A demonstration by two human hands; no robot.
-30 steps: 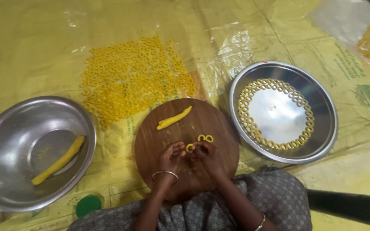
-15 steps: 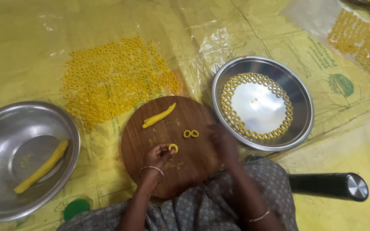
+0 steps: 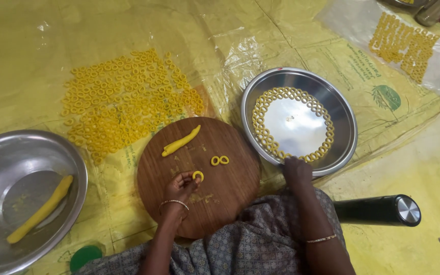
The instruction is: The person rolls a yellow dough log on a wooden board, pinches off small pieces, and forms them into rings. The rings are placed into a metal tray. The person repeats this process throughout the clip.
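Yellow dough ring [image 3: 198,175] pinched in left hand [image 3: 179,187] over round wooden board [image 3: 230,193] — right hand [image 3: 297,170], empty, touches steel plate [image 3: 342,127] at 2 o'clock.

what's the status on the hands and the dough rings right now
Left hand pinching a dough ring over the wooden board. Right hand at the steel plate's near rim. Two rings on the board, nothing blocking.

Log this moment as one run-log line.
left hand: pinching small yellow dough ring over round wooden board | right hand: at rim of round steel plate lined with rings
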